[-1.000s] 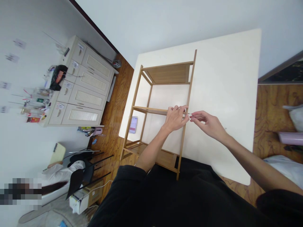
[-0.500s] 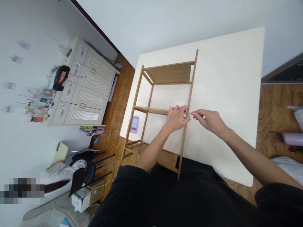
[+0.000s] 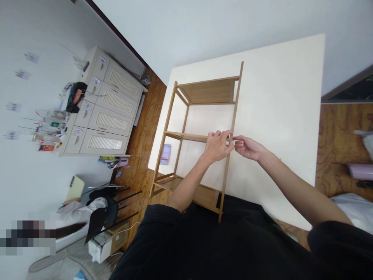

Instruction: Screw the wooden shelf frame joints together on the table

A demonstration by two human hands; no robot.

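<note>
A wooden shelf rack [image 3: 201,91] lies on its side on a white table [image 3: 276,97]. My left hand [image 3: 217,146] is closed around the rack's right upright where the middle shelf [image 3: 186,136] meets it. My right hand [image 3: 246,147] is just to the right of that post, with its fingers pinched on a small thin metal piece that points at the joint. I cannot make out what the piece is. The two hands nearly touch.
A phone [image 3: 164,153] lies on the table inside the rack's frame near the left edge. A cream drawer cabinet [image 3: 101,112] with clutter on top stands against the wall at left. A black chair [image 3: 101,214] and another person in white [image 3: 72,210] are at lower left.
My right hand has moved left, closer to the post and my left hand. My left hand has stayed on the rack.
</note>
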